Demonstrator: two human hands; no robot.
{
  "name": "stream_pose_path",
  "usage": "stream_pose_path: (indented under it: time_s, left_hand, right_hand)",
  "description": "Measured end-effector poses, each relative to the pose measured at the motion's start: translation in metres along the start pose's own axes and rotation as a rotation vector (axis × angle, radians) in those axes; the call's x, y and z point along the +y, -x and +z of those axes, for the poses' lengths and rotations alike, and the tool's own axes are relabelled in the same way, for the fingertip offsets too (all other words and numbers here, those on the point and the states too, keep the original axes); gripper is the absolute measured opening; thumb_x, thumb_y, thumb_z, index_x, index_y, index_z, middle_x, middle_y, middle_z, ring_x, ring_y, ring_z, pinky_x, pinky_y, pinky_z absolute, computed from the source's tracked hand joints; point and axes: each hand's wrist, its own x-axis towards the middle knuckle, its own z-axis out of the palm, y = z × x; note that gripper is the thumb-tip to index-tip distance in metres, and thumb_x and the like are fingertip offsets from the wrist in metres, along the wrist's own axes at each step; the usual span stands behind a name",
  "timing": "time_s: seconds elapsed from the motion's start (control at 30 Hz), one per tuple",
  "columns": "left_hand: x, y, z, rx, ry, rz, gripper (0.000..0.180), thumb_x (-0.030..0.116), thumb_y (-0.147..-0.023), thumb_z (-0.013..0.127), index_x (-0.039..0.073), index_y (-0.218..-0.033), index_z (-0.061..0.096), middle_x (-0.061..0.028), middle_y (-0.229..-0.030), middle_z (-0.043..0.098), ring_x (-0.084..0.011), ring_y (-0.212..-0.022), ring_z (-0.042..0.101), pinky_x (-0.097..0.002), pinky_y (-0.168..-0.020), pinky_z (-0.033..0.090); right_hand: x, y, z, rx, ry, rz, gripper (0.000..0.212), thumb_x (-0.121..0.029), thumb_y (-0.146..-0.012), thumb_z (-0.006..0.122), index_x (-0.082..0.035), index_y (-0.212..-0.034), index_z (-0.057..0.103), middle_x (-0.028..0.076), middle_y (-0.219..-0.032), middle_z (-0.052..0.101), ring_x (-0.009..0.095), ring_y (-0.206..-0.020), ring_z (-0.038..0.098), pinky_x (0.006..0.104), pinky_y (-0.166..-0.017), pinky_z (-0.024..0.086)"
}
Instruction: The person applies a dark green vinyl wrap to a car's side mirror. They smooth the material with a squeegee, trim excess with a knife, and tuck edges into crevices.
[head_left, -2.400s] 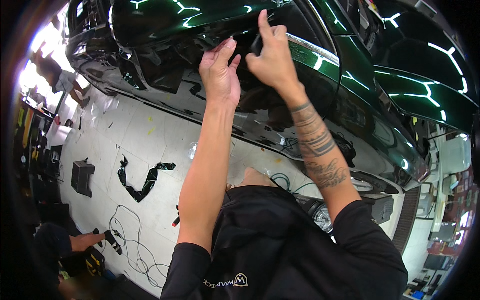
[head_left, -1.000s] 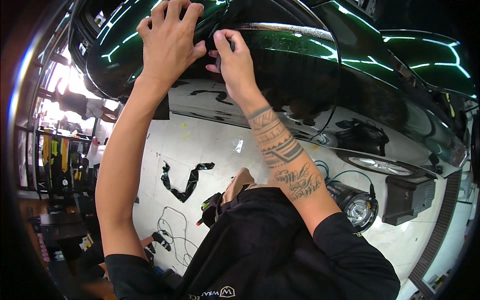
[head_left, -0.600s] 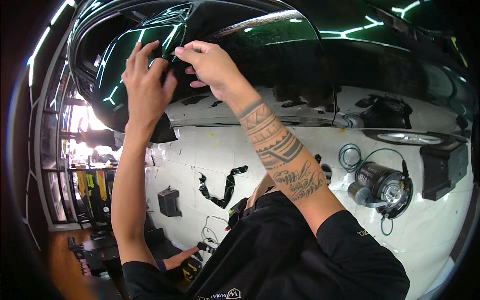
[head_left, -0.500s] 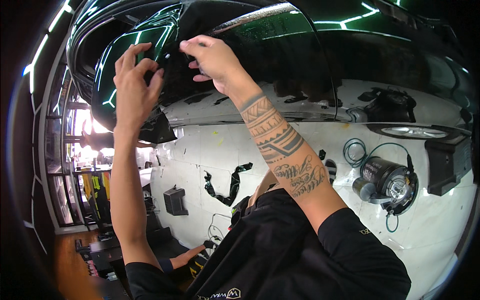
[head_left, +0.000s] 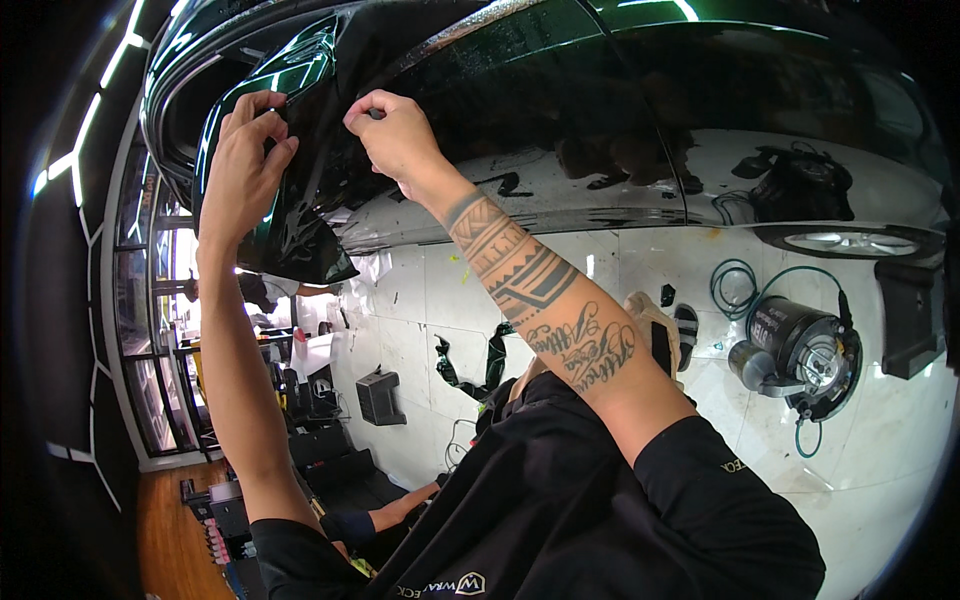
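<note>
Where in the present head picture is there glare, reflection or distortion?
Head view: washed-out glare at the windows; head view: bright light streaks on the glossy dark green car, whose lower side mirrors the pale floor; head view: fisheye bending toward the rim, with black corners.

Wide fisheye view, from the head, facing down, close above a black shirt (head_left: 570, 490)
</note>
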Motion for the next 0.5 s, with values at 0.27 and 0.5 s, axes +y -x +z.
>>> stream_pose_path:
  time_s: [0.27, 0.5]
  left_hand:
    - [0.006, -0.001, -0.004, -0.011, 0.138, -0.002, 0.013, 0.004, -0.089, 0.064, -0.005, -0.088, 0.054, -0.0196, -0.13, 0.058, -0.039, -0.116, 0.058, -0.0434, -0.097, 0.046]
    - [0.007, 0.002, -0.004, 0.001, 0.208, 0.009, 0.012, 0.0, -0.089, 0.061, -0.005, -0.088, 0.051, -0.0215, -0.129, 0.059, -0.041, -0.109, 0.061, -0.0434, -0.093, 0.048]
  right_hand:
    - [0.003, 0.002, 0.009, 0.041, -0.014, -0.047, 0.009, -0.014, -0.094, 0.065, -0.006, -0.095, 0.068, -0.004, -0.067, 0.052, 0.007, -0.054, 0.045, 0.0281, -0.048, 0.042]
    - [0.003, 0.004, 0.012, 0.084, -0.036, -0.068, 0.01, -0.013, -0.093, 0.065, -0.004, -0.093, 0.069, -0.002, -0.067, 0.053, 0.009, -0.055, 0.047, 0.0289, -0.049, 0.043]
